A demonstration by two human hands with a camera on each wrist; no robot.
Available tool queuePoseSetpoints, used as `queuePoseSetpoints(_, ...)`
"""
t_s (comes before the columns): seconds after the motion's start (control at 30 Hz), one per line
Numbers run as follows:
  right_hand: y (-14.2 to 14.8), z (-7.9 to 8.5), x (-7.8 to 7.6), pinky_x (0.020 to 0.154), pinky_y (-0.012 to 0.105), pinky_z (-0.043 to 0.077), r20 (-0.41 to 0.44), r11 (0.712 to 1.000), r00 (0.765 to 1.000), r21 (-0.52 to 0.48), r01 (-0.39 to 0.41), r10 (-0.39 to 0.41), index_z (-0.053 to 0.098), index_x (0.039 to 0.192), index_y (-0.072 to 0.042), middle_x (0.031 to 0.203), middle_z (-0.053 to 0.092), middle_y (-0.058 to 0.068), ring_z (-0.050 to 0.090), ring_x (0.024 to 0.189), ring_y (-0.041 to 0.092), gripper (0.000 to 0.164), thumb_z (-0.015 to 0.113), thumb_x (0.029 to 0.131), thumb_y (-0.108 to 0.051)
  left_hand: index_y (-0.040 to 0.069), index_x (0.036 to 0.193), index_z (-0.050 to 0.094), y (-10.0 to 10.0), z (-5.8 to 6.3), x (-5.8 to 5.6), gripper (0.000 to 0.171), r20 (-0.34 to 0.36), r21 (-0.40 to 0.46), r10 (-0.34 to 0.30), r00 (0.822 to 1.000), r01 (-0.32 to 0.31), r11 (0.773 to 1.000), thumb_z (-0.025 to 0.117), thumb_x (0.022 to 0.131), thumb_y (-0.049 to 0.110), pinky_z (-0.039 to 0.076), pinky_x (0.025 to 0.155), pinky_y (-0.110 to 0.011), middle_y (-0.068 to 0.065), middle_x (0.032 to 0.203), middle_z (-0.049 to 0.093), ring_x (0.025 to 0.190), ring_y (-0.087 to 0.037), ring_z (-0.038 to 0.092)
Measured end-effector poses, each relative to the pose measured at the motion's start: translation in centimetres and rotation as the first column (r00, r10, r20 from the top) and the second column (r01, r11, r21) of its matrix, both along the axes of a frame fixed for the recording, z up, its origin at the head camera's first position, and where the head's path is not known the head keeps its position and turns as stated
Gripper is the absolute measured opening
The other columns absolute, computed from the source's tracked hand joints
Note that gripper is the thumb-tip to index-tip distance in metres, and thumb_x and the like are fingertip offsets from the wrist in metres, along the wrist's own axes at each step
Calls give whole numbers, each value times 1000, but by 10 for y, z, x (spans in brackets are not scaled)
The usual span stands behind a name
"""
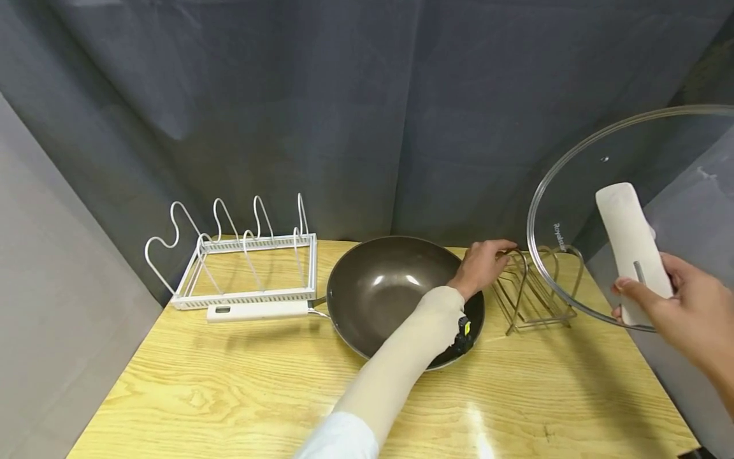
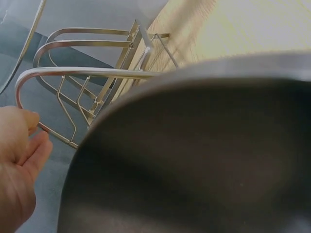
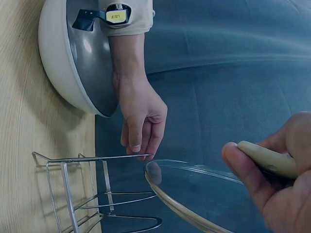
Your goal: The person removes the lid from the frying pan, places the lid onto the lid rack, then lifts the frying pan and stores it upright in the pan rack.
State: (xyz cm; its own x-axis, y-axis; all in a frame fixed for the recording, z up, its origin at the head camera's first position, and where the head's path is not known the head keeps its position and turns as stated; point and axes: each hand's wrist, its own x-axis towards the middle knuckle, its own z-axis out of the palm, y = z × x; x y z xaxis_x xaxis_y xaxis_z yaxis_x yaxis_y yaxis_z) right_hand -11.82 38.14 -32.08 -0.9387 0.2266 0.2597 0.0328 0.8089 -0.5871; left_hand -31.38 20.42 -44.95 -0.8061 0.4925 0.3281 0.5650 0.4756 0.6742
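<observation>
left hand (image 1: 484,264): reaches over the wok (image 1: 381,306) and pinches the near-left loop of the metal rack (image 2: 92,72) between thumb and fingers.
right hand (image 1: 690,303): grasps the pale lid handle (image 1: 633,245), thumb on one side, fingers on the other.
glass lid: the lid (image 1: 573,207) is held up and tilted at the far right, clear of the surface (image 1: 229,395); its rim is close to the metal rack, and whether they touch i cannot tell.
metal rack: stands on the surface just right of the wok.
wok: sits upright in the middle, dark inside, pale outside; its white wok handle (image 1: 258,310) points left.
white rack: the white rack (image 1: 243,298) stands at the far left, behind the wok handle, with wavy wire dividers.
left sleeve: the beige sleeve (image 1: 407,350) crosses above the wok's near-right side.
backdrop: a dark curtain (image 1: 287,127) hangs behind everything.
</observation>
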Motion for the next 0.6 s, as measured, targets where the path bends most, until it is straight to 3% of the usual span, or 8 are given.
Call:
queuePoseSetpoints(0.07, 1, -2, -1, 47, 25, 42, 0, 998, 1000, 66, 19, -19, 54, 131, 6, 84, 74, 2, 53, 59, -8, 50, 69, 98, -28, 23, 135, 67, -1, -1, -1, 32, 10, -1, 22, 1000, -22, 1000, 61, 105, 21, 46, 66, -9, 10, 129, 70, 102, 2, 68)
queuePoseSetpoints(0.17, 0, -4, -3, 46, 25, 41, -2, 993, 1000, 117, 24, -24, 53, 133, 10, 105, 65, 38, 53, 63, -2, 55, 71, 97, -28, 21, 134, 68, -1, -3, -3, 31, 21, 1, 45, 999, -45, 999, 63, 103, 20, 49, 77, -9, 9, 128, 70, 107, -1, 67)
queuePoseSetpoints(0.3, -3, -7, -5, 47, 26, 40, -16, 987, 1000, 162, 20, -18, 52, 132, 13, 106, 63, 41, 58, 66, 13, 58, 73, 95, -27, 22, 133, 69, 0, -3, -4, 30, 9, -2, 66, 998, -66, 998, 64, 103, 21, 49, 84, -9, 10, 126, 71, 108, 0, 67)
queuePoseSetpoints(0.47, -6, -12, -6, 48, 26, 40, -10, 986, 1000, 166, 8, -6, 53, 130, 13, 106, 64, 40, 65, 68, 31, 55, 73, 95, -25, 23, 130, 71, 6, -1, -4, 28, -51, -15, 70, 996, -71, 997, 64, 103, 22, 47, 82, -7, 12, 121, 73, 103, 3, 67)
queuePoseSetpoints(0.6, -7, -16, -6, 49, 27, 40, -13, 983, 1000, 183, 13, -11, 53, 129, 13, 105, 64, 40, 66, 69, 35, 54, 73, 95, -24, 27, 128, 71, 10, 1, -2, 27, -65, -41, 78, 995, -81, 996, 65, 102, 21, 46, 74, -9, 14, 120, 73, 91, 5, 64)
